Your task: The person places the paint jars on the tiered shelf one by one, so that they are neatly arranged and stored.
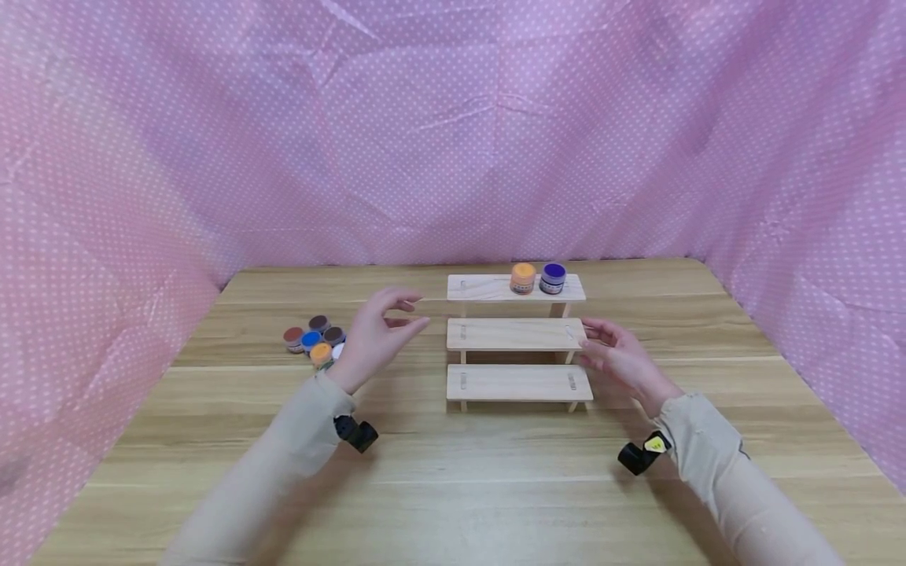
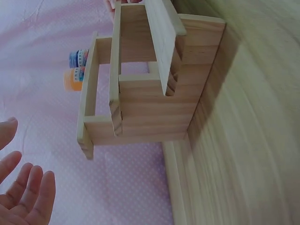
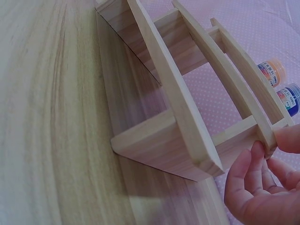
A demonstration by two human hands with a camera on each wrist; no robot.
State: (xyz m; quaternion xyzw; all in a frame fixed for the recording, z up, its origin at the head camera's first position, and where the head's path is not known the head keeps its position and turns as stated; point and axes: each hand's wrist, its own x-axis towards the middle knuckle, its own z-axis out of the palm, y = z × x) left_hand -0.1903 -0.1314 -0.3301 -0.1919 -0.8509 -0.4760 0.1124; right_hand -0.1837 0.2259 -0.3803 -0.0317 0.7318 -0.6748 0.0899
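A three-tier wooden display stand (image 1: 513, 383) stands in the middle of the table. My right hand (image 1: 623, 360) grips the right end of its middle tier; in the right wrist view the thumb (image 3: 287, 138) lies on one face and the fingers curl at the other. Left of the stand, my left hand (image 1: 378, 336) hovers with thumb and fingers apart, holding nothing. On the top tier, toward its right end, sit an orange paint jar (image 1: 523, 279) and a dark blue paint jar (image 1: 553, 279) side by side.
Several small paint jars cluster on the left of the table, among them a red-brown one (image 1: 293, 339), a blue one (image 1: 311, 341) and an orange one (image 1: 321, 354). My left hand partly covers a white one. Pink dotted cloth (image 1: 453, 157) hangs behind the wooden table (image 1: 481, 487).
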